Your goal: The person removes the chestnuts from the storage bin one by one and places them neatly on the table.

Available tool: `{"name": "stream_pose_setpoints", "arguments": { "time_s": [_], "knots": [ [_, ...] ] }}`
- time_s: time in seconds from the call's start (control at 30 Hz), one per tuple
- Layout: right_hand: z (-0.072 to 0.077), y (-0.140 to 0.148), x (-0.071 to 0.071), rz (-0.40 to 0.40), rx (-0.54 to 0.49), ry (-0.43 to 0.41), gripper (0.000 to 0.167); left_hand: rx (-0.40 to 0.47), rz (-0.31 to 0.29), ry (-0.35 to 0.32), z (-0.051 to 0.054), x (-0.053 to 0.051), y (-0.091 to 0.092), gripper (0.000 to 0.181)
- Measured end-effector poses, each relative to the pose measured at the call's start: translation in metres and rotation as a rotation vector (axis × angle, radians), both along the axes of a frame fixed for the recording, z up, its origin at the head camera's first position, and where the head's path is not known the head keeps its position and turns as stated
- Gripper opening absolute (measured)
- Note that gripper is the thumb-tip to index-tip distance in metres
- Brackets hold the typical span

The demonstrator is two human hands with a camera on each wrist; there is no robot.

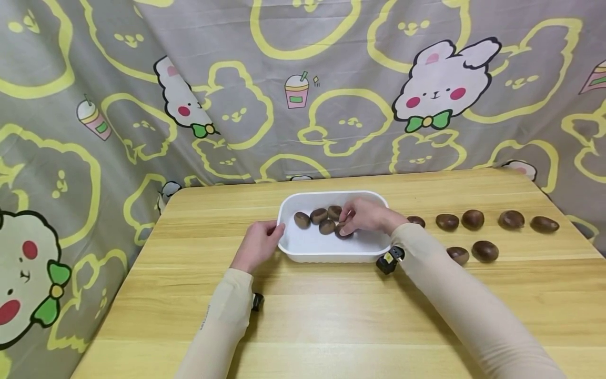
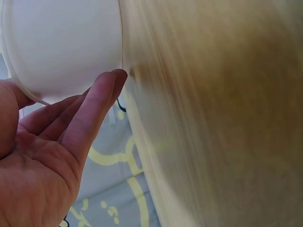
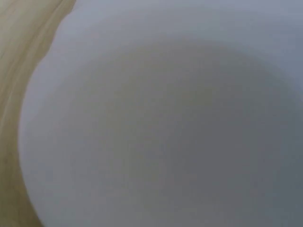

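Note:
A white oblong plastic basin (image 1: 331, 251) with rounded corners stands on the wooden table. Several glossy brown, chestnut-like ovals (image 1: 302, 220) lie inside it. My left hand (image 1: 258, 245) pinches the basin's left end, the thumb over the rim. In the left wrist view, the fingers (image 2: 90, 113) lie along the outer wall of the basin (image 2: 66, 47). Reaching over the right end, my right hand (image 1: 366, 215) holds a brown oval (image 1: 343, 231) low in the basin, partly covered by its fingertips. The right wrist view shows only blurred white basin wall (image 3: 156, 118), with the hand out of sight.
Several more brown ovals (image 1: 485, 251) lie loose on the table (image 1: 322, 316) to the right, some partly behind the right forearm. A patterned grey cloth (image 1: 331, 131) hangs along the table's back and left side. Black wrist cameras (image 1: 389, 260) sit under both wrists.

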State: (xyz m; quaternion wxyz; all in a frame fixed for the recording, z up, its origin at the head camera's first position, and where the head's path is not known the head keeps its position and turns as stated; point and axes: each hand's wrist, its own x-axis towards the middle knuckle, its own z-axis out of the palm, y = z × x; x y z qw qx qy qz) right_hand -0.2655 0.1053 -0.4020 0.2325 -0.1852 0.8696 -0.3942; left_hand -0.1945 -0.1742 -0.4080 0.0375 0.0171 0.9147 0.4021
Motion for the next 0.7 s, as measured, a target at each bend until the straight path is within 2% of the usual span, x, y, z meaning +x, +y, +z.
{"name": "stream_pose_setpoints", "arguments": {
  "time_s": [0.4,0.7],
  "knots": [
    [0.004,0.001,0.002,0.034,-0.042,-0.028,0.027,0.0,-0.004,0.006,0.0,-0.001,0.001,0.036],
    [0.021,0.01,0.008,0.053,-0.074,0.067,0.024,0.0,0.0,-0.007,0.002,0.001,0.0,0.036]
  ]
}}
